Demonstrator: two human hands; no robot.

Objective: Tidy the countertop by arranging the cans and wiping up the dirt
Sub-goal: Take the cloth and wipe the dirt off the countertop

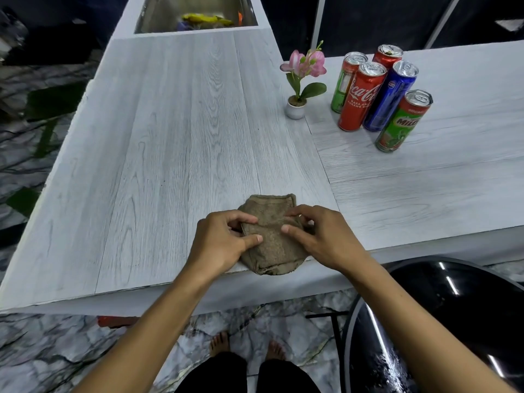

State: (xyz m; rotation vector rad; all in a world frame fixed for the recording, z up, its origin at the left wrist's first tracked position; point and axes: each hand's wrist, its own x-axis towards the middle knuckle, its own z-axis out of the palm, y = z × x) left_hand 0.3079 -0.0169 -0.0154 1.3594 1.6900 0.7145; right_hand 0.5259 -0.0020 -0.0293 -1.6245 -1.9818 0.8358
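A folded brown cloth (270,245) lies at the near edge of the pale wood-grain countertop (175,143), its near end slightly over the edge. My left hand (219,242) pinches its left side and my right hand (323,236) pinches its right side, fingertips on the cloth's top fold. Several upright cans stand grouped at the far right: a red Coca-Cola can (360,97), a blue can (390,95), a green Milo can (402,121), a green-and-red can (346,80) and a red can (387,55) behind.
A small white pot with a pink flower (300,80) stands just left of the cans. A steel sink (195,15) holding yellow items is set in the counter at the far end. A black glossy chair (442,321) stands at the lower right.
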